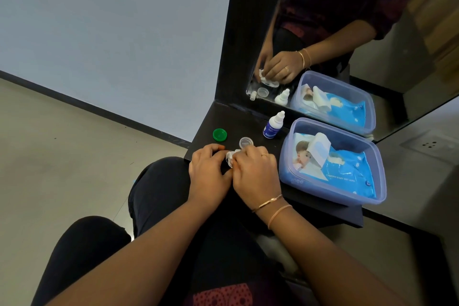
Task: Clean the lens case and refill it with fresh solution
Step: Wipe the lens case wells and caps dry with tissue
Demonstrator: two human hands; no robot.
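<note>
A white lens case [229, 156] sits between my two hands at the near left edge of the black shelf [250, 119], mostly covered by my fingers. My left hand [210, 172] grips its left side with curled fingers. My right hand [255, 170] pinches a small white wipe against the case; the mirror shows the wipe pressed on it. A green cap [219, 134] lies to the far left. A clear cap [246, 142] rests just beyond my right hand. The solution bottle [273, 125] stands upright behind it, its nozzle bare.
A blue plastic tub [332, 189] with a pack of wet wipes [330, 164] fills the shelf's right side. A mirror [347, 32] rises directly behind the shelf. My knees are below the shelf edge; the floor lies to the left.
</note>
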